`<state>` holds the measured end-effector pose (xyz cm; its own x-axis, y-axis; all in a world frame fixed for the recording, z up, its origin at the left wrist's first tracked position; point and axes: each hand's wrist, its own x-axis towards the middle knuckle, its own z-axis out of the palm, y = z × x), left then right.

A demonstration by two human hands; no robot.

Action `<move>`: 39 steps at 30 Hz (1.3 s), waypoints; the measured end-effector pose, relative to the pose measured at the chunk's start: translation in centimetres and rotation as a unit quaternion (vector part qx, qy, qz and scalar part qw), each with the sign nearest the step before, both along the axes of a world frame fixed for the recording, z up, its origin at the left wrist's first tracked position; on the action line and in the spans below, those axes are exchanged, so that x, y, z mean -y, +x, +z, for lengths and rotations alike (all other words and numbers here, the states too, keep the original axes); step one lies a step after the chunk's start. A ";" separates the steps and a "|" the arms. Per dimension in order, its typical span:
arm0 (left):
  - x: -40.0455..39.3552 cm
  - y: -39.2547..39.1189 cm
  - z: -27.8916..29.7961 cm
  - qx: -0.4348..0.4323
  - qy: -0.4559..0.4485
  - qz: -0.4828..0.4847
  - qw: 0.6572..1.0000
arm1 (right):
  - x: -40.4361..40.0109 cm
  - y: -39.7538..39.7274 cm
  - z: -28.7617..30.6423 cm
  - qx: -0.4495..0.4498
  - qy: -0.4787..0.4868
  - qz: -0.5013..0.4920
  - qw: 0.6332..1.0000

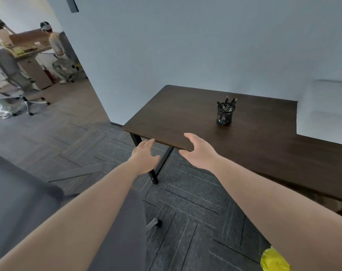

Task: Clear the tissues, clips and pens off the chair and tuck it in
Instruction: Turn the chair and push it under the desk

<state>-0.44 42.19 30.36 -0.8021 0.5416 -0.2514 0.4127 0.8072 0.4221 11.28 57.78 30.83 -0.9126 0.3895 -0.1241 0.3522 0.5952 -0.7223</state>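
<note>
Both my arms reach forward over the carpet. My left hand [144, 156] is open, fingers together, just below the near left corner of the dark wooden desk [185, 118]. My right hand [199, 151] is open with fingers spread, at the desk's front edge, holding nothing. A black mesh pen cup [224, 115] with several black pens stands on the desk. The grey chair [23, 196] is at the lower left, partly under my left arm; one of its casters [158, 222] shows on the floor. No tissues or clips are visible.
The desk stands against a white wall on black legs [162, 163]. A white block [324, 112] sits at the desk's right end. Beyond an opening on the left, people stand by office chairs [27, 98] and a counter. A yellow object [274, 260] is at the bottom right.
</note>
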 end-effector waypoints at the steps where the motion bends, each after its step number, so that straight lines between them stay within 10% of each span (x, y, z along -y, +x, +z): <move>1: 1.6 0.2 0.0 -0.001 -0.002 0.002 1.000 | 1.4 0.1 0.0 0.002 0.000 0.006 1.000; 21: 44.0 1.1 2.8 -0.101 -0.062 0.086 0.989 | 41.4 -1.2 2.4 0.009 -0.007 0.096 0.995; 32: 53.2 -1.2 8.6 -0.293 -0.115 0.111 0.943 | 52.6 -3.9 5.0 -0.001 -0.032 0.146 0.989; 39: 60.8 -8.2 11.1 -0.243 -0.039 0.049 0.968 | 59.4 -7.3 6.2 -0.015 -0.043 0.127 0.991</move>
<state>-8.60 -18.58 41.45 -0.8825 0.4515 0.1318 0.4672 0.8739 0.1342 3.99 -1.67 37.00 -0.9837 0.1351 -0.1184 0.1762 0.5977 -0.7821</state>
